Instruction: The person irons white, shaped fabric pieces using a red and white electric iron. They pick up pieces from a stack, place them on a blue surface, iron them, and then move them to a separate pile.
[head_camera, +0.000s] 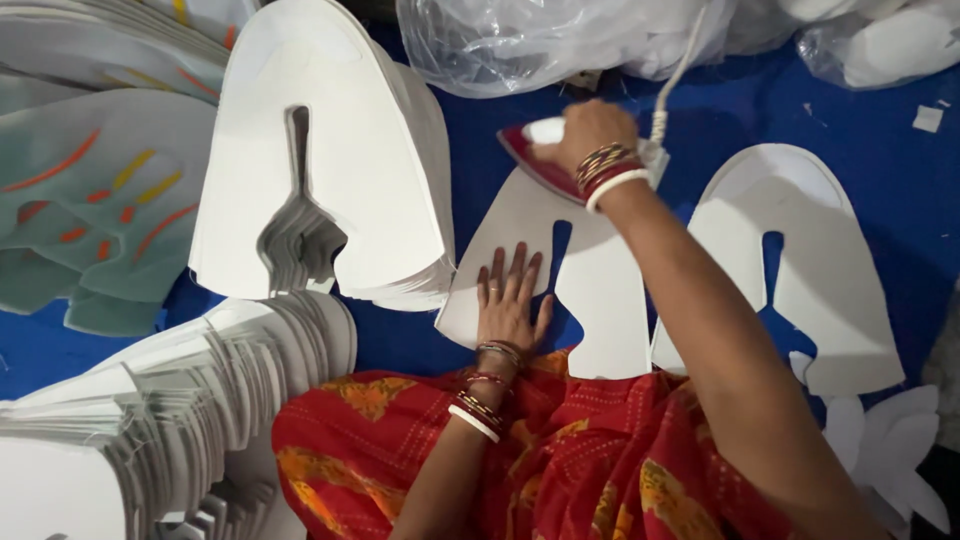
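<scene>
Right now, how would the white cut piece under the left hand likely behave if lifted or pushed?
The white cut piece looks thin and flat, so probably light and floppy. The left hand lies flat on it while the right hand holds the iron on it, so it may slide easily on the blue surface.

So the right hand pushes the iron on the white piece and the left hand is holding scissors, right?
Not quite. The left hand holds no scissors; the head view shows it lying flat on the white piece. The right hand does grip the iron on it.
</scene>
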